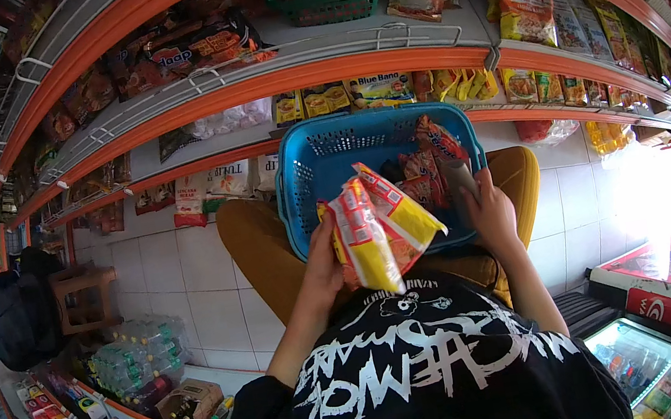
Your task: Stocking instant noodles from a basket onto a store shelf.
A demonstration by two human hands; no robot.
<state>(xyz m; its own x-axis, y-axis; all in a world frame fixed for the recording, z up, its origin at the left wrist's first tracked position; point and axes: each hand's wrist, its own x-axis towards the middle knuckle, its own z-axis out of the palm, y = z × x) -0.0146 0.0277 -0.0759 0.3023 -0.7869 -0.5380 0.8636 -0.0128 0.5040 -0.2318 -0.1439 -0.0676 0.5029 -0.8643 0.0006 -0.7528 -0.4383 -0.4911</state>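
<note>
A blue plastic basket (339, 172) with perforated sides stands between the person's knees. My left hand (325, 257) grips yellow, white and red plastic packets (365, 231), held over the near side of the basket. My right hand (492, 211) is at the basket's near right corner, with its fingers around a greyish rounded object (459, 177) whose kind I cannot tell. Inside the basket, on the right, lie several red packets (420, 163). The packets in my left hand hide part of the basket's near rim.
Orange-edged shelves (340, 70) with packaged food curve across the front. A green basket (336, 5) stands on an upper shelf. Wrapped bottles (141, 352) and a cardboard box (190, 403) are at the lower left, near a brown stool (85, 292). A glass-topped freezer (655, 356) stands lower right.
</note>
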